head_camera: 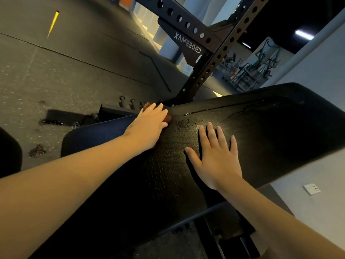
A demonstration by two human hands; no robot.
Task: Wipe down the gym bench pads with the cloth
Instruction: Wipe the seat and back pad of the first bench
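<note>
Left hand: left hand (149, 124) lies on top of the cloth, fingers close together and pretty much flat, pressing it down rather than gripping it

Cloth: reddish-brown cloth (169, 118) sits at the far edge of the bench pad, mostly hidden under that hand, with just bits poking out

Right hand: right hand (214, 156) is palm-down on the pad, fingers spread wide, holding nothing

Bench pad: black textured bench pad (265, 131) is tilted up to the right and has a wet streak (214, 108) across it

Background: black rack (214, 53) with holes stands behind the pad on the dark rubber floor (56, 71)
</note>
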